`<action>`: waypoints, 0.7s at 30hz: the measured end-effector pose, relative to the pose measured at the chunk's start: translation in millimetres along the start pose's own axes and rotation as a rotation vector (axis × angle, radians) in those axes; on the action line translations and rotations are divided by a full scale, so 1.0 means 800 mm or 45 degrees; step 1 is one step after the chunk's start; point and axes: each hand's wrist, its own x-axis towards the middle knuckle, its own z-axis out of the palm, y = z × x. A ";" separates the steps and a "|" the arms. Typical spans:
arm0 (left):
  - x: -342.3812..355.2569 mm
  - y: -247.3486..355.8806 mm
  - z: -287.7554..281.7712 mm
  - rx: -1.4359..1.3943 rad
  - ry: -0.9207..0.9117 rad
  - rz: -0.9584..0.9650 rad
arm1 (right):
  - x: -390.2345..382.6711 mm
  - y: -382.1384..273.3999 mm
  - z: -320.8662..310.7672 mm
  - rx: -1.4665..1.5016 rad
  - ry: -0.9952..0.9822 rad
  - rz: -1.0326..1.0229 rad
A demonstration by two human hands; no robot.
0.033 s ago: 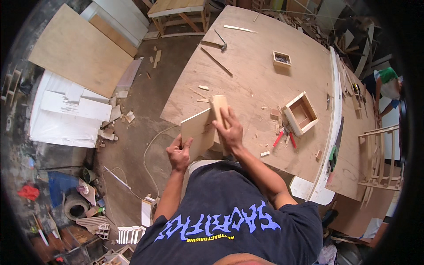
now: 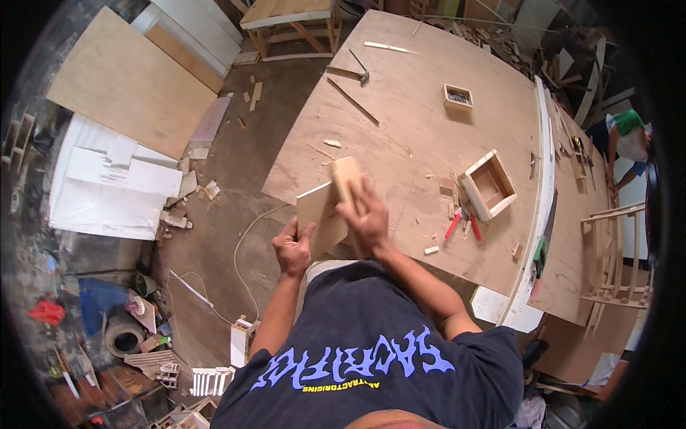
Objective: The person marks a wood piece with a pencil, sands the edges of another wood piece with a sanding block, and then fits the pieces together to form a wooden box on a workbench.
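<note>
My left hand grips a thin, flat wooden panel by its near left side, thumb on the face. The panel is tilted up at the near left edge of the large plywood worktable. In my right hand is a pale wooden block, fingers laid along its side. The block stands against or very close to the panel's right side; whether they touch is hard to see. The block is slightly smeared by motion.
On the plywood worktable lie an open wooden box, red-handled pliers, a small box of dark bits, a hammer and wood scraps. Another person works at far right. A cable crosses the littered floor.
The block in my right hand has shifted slightly left and nearer to me, its top tilting left. My left hand and the panel have barely moved.
</note>
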 end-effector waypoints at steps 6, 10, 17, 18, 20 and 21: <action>0.045 -0.018 -0.033 0.050 0.011 0.000 | 0.032 -0.031 0.064 -0.029 0.066 -0.092; 0.070 -0.029 -0.064 0.324 0.002 0.068 | 0.047 -0.013 0.108 -0.047 0.044 0.266; 0.128 -0.026 -0.138 0.179 -0.097 0.239 | 0.078 -0.034 0.161 -0.032 0.087 0.140; 0.135 -0.023 -0.147 0.243 -0.141 0.266 | 0.093 0.008 0.162 0.061 0.058 0.305; 0.152 -0.057 -0.172 0.228 -0.263 0.275 | 0.091 -0.006 0.176 0.119 -0.109 0.450; 0.162 -0.073 -0.186 0.219 -0.332 0.283 | 0.082 -0.008 0.187 0.119 -0.151 0.335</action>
